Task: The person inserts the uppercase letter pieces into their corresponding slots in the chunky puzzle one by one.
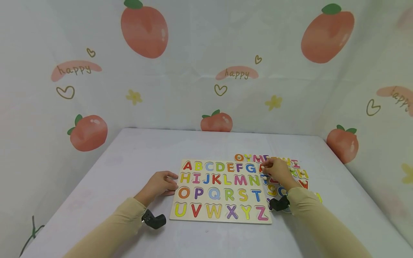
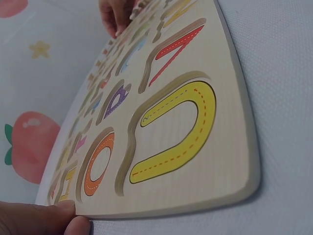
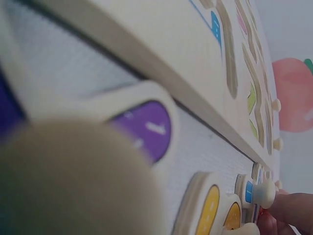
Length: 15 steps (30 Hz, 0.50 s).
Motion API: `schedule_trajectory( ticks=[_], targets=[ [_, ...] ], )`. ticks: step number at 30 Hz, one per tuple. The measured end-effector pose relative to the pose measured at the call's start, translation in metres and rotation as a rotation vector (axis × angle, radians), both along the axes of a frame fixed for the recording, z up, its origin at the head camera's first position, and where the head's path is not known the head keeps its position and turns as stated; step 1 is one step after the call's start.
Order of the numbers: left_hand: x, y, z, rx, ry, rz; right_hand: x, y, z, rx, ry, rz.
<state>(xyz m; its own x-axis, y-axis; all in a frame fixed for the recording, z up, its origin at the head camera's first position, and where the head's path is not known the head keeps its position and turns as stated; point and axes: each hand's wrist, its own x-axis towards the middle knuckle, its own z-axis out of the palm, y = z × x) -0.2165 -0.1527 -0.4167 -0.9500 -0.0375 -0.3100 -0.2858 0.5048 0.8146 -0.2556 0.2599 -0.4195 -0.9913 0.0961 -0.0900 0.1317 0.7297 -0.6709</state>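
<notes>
A wooden alphabet puzzle board lies flat, with colored letters A to Z printed in its recesses. At its left edge rests my left hand, relaxed fingertips touching the edge beside the H and O; the left wrist view shows a fingertip right at the rim. My right hand is at the board's upper right corner, thumb and fingers pinching a red letter piece, partly hidden by the fingers. Just below that hand lies a blue T piece with a knob.
Loose knobbed letter pieces lie right of the board and behind it, among them an orange O, a pink I and a yellow S. The right forearm covers several. A white cloth covers the table; a fruit-print curtain hangs behind.
</notes>
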Motion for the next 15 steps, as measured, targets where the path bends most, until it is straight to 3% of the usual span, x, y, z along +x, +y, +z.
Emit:
schedule_trajectory(
  ticks=[15],
  targets=[
    [-0.0017, -0.0001, -0.0004, -0.005, -0.008, 0.006, 0.0030, -0.0012, 0.0045, 0.009, 0.004, -0.007]
  ],
)
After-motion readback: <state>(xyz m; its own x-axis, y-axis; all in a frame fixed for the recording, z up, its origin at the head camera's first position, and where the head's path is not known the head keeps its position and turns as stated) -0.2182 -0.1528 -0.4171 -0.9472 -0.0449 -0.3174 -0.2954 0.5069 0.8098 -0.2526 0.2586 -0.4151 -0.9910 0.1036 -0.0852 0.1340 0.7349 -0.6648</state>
